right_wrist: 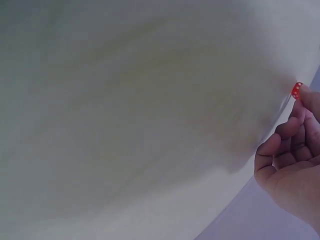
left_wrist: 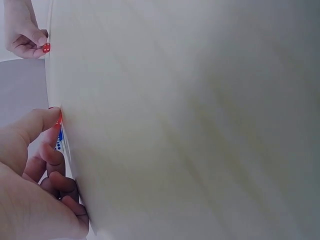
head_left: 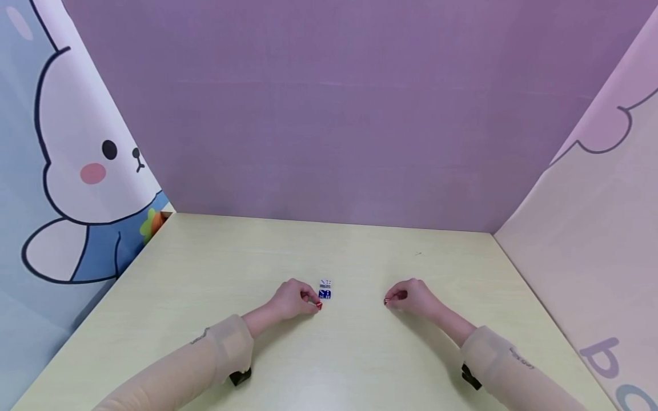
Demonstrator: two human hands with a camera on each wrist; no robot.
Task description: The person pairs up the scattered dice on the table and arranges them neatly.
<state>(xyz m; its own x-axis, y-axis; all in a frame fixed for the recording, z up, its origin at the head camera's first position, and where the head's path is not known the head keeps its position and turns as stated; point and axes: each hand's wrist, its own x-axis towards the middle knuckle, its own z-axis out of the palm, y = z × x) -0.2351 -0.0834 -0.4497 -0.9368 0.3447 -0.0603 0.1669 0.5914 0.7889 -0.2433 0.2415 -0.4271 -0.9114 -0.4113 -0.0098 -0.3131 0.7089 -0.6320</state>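
Between thumb and finger my left hand pinches a red die, just in front of a pair of blue dice. Directly behind the blue ones sits a pair of white dice. Off to the right, my right hand holds another red die at its fingertips, close over the table. White pips show on that die in the right wrist view. In the left wrist view, the left thumb and finger largely hide their red die, and a bit of blue shows behind it.
The pale wooden table runs back to a purple panel. Printed panels stand along both sides, the left one with a cartoon rabbit. Beneath each sleeve cuff a black wrist device shows.
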